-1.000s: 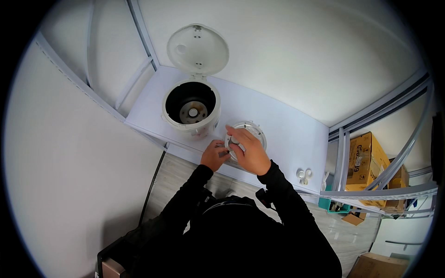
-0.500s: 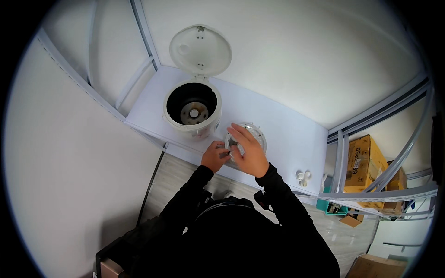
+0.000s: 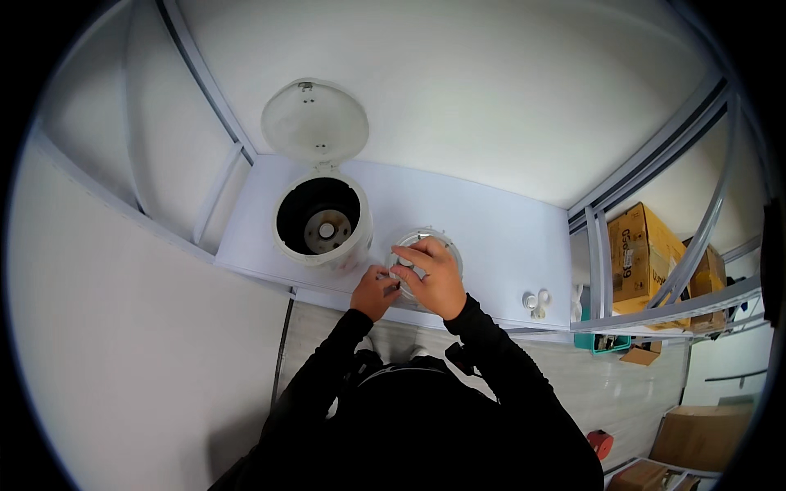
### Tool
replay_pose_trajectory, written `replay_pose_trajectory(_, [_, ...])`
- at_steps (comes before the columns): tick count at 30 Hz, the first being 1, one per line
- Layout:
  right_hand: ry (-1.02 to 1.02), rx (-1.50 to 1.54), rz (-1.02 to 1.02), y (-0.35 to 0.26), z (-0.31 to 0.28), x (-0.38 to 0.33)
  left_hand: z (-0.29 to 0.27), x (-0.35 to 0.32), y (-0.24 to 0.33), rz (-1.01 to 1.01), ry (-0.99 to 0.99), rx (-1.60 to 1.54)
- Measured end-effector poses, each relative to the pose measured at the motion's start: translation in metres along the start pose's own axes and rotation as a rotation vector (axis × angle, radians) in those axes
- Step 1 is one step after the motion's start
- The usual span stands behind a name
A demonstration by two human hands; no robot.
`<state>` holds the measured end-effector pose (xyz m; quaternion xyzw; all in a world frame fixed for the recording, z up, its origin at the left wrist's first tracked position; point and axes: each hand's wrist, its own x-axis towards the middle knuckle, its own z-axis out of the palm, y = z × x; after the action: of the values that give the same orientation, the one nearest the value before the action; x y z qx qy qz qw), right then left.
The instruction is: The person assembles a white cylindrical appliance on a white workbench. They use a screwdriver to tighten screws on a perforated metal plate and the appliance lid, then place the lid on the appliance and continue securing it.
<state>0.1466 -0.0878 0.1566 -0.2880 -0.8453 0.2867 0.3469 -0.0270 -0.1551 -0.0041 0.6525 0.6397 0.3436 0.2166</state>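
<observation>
On the white table stands a white rice cooker point(image 3: 354, 245), its lid point(image 3: 315, 121) raised. The dark inside is bare down to the heating plate point(image 3: 325, 232). Right of the cooker lies a round silvery inner lid point(image 3: 453, 244), partly covered by my hands. My left hand point(image 3: 374, 294) is closed at this disc's near left rim, fingertips pinched on the edge. Over the disc, my right hand point(image 3: 435, 279) curls its thumb and fingers together around a small pale part near the left side; the fingers hide most of it.
Small white round pieces point(image 3: 536, 302) lie near the right end of the white table point(image 3: 508, 245). White frame bars border the table at left and right. Beyond the right side are yellow cardboard boxes point(image 3: 647, 262) and a teal bin point(image 3: 604, 343).
My view has shifted, so the table sits lower in the picture. The right hand's fingers have drawn together from a more spread pose; the left hand stays at the disc's rim.
</observation>
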Motion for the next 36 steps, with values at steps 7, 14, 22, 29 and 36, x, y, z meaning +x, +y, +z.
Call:
replay_pose_trajectory(7, [0.043, 0.063, -0.078, -0.012, 0.002, 0.003, -0.003, 0.007, -0.006, 0.045, -0.045, 0.064])
replay_pose_trajectory(14, [0.086, 0.12, -0.027, -0.01, 0.006, 0.007, -0.012, 0.012, -0.009, 0.092, -0.132, 0.064])
replay_pose_trajectory(22, [-0.01, 0.079, 0.04, -0.002, 0.004, 0.008, -0.016, 0.023, -0.014, 0.18, -0.185, 0.028])
replay_pose_trajectory(29, [-0.075, -0.03, 0.057, -0.001, -0.001, 0.009, -0.018, 0.03, -0.01, 0.174, -0.245, 0.077])
replay_pose_trajectory(36, [0.05, -0.007, -0.044, -0.011, 0.002, 0.012, -0.019, 0.037, -0.013, 0.154, -0.318, 0.057])
